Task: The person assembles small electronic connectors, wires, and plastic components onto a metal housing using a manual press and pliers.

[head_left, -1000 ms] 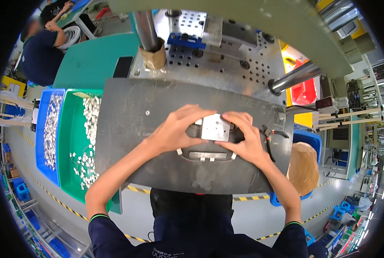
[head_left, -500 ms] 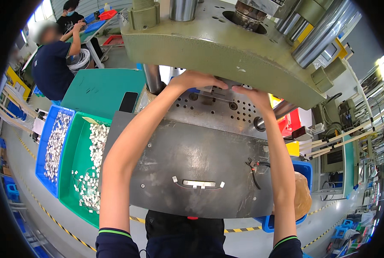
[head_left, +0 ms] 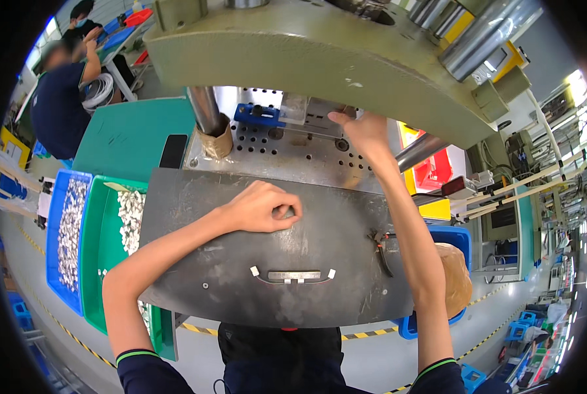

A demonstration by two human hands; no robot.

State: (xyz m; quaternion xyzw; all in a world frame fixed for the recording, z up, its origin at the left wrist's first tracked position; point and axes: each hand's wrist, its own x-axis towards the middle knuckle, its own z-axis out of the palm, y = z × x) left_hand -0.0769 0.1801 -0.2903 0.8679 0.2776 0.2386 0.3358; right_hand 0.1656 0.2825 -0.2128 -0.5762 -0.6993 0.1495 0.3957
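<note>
Left hand point(head_left: 262, 207) curled into loose fist, resting on dull grey steel plate point(head_left: 241, 289); holds nothing visible. Right hand point(head_left: 362, 128) reaches under green cast press head point(head_left: 320, 59), fingertips on small shiny metal part point(head_left: 293, 108) atop perforated die bed point(head_left: 287, 148); whether pinched or just touching, cannot tell. Blue block point(head_left: 259, 115) just beside part. Green bin point(head_left: 106, 243) of pale small pieces at left.
</note>
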